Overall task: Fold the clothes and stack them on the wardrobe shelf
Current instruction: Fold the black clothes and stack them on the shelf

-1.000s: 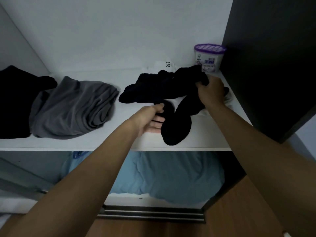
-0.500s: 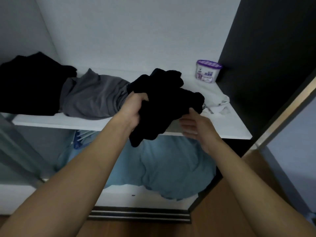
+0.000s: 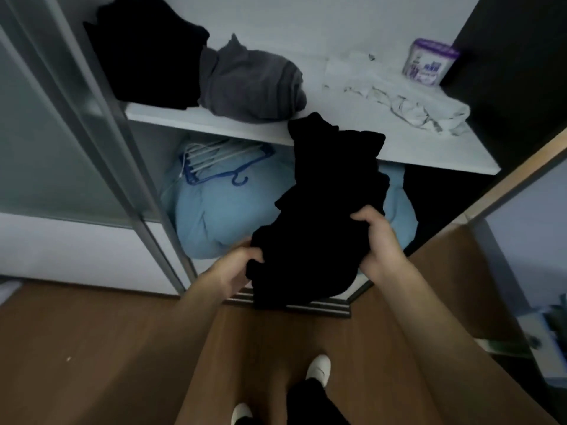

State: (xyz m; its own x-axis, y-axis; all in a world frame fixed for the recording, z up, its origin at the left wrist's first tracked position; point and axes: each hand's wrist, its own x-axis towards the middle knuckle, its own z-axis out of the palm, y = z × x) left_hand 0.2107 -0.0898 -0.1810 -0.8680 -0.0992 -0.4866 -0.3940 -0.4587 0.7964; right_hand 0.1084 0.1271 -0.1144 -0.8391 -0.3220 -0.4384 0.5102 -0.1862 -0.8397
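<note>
The black, crumpled fabric garment (image 3: pixel 328 210) hangs in front of the open wardrobe, off the white wardrobe shelf (image 3: pixel 214 125). It is held in the air between both hands, and its top end reaches up across the shelf's front edge. Whether it touches the edge cannot be told. The left hand (image 3: pixel 241 266) has its fingers curled into the lower left of the cloth. The right hand (image 3: pixel 379 237) grips the right side, with its fingers bunched over a fold.

On the shelf lie a folded grey garment (image 3: pixel 251 81), a dark black pile (image 3: pixel 144 47) beside it, and a loose white crumpled garment (image 3: pixel 414 101) well to the right. Below sits a pale blue bedding bundle (image 3: pixel 221 216) with blue and white hangers (image 3: pixel 214 159) on top of it.

The black garment is bunched and unsupported, so any fold made in mid-air would likely come out uneven. A slack grip could also drop it to the wooden floor (image 3: pixel 107 348), and its raised end might snag the shelf lip.

The purple-lidded white tub (image 3: pixel 429 61) carries a purple printed label, too blurred to read.
</note>
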